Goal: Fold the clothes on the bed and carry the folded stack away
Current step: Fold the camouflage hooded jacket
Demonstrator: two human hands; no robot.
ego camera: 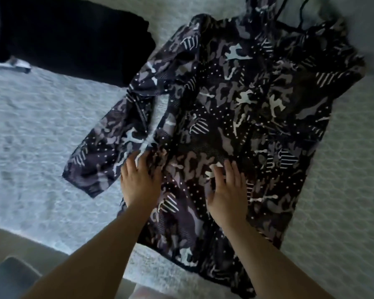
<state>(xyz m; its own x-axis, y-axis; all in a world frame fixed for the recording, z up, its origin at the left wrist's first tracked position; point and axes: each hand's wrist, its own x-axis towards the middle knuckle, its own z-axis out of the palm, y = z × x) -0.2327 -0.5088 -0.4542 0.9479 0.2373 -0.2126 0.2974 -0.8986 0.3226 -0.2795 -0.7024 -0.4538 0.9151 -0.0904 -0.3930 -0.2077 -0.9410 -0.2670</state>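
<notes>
Item one: patterned hoodie, dark ground with grey, white and striped camouflage shapes and small white dots. Lies spread flat on the bed, hood end toward the far side, hem toward the person. Two thin dark drawstrings trail off past the neckline at the top edge. One sleeve extends out to the left and angles back toward the near edge of the bed, its cuff resting on the cover; the other sleeve cannot be made out (the picture is blurred on that side).

Item two: folded black garment, far left on the bed, well apart from the hoodie's body and near its left shoulder. A small pale tag or label shows at its near left edge.

Item three: bed cover, pale and textured, under everything.

Left hand: fingers straight and spread, palm down, pressing on the hoodie's lower left edge just beside the sleeve.

Right hand: fingers straight and spread, palm down, pressing flat on the lower middle of the hoodie.
</notes>
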